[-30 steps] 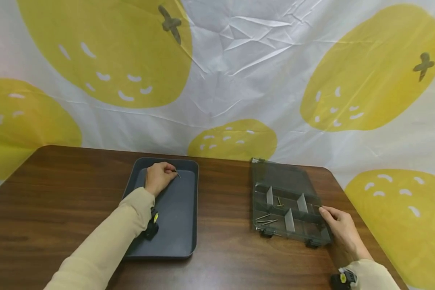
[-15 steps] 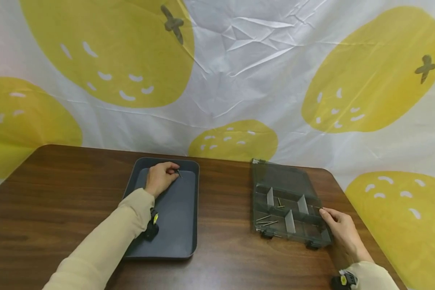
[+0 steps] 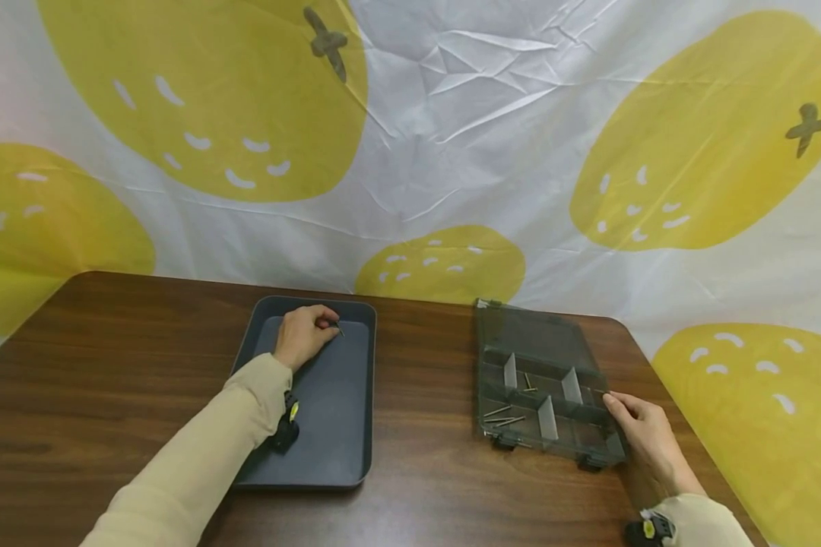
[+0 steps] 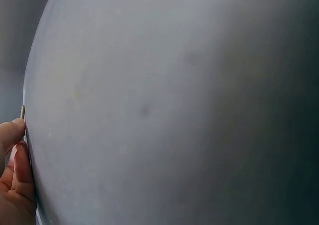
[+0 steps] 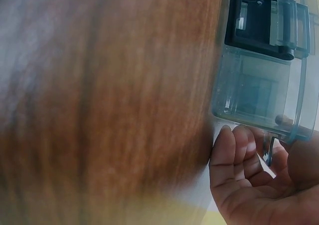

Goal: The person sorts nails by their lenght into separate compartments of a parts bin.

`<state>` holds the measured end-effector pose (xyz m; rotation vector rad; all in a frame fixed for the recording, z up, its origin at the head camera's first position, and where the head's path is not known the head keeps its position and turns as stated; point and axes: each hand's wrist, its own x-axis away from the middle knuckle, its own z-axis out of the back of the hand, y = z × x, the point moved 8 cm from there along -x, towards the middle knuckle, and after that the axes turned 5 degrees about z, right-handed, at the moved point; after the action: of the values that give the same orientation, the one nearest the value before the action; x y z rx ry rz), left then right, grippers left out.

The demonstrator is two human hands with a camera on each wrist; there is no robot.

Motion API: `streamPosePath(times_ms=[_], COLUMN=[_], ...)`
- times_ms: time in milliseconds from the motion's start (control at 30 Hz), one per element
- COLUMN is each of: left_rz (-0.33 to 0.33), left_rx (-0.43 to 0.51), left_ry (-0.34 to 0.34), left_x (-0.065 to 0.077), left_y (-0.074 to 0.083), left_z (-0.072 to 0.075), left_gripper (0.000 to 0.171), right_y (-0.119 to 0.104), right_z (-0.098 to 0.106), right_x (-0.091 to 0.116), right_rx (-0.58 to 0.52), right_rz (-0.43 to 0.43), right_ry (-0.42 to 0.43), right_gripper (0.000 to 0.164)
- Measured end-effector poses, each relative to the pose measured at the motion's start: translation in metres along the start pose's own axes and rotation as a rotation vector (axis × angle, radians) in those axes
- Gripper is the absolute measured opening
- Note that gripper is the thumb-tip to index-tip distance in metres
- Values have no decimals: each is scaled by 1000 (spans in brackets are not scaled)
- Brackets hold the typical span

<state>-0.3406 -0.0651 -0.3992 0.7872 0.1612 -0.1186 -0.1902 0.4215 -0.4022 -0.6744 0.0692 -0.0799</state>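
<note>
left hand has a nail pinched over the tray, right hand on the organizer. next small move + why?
Probably lift the left hand clear of the dark tray and carry the nail it pinches toward the open organizer box. The right hand grips the box's right edge, and similar nails lie in a near-left compartment.

Both arms wear long, loose sleeves of pale beige cloth, the left sleeve [image 3: 198, 456] showing along its whole length and the right sleeve [image 3: 701, 520] only at its cuff. A small black device with a yellow mark is strapped at each wrist: the left device [image 3: 287, 429] under the cuff, the right device [image 3: 646, 528] beside it. The left hand [image 3: 303, 334] and the right hand [image 3: 646, 441] are bare, with no rings or gloves.
</note>
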Motion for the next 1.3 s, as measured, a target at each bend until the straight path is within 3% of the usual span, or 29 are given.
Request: streamPosePath(times_ms=[1033,1300], left_rz=[-49,9], left_rx=[-56,-7], left_ry=[10,9], left_x=[4,5], left_y=[6,3], left_z=[2,7], left_gripper=[16,17], right_y=[-1,-1], right_z=[2,3], right_x=[-1,-2], right_rx=[21,34], right_rz=[20,49], right_ry=[19,34], right_gripper=[55,51])
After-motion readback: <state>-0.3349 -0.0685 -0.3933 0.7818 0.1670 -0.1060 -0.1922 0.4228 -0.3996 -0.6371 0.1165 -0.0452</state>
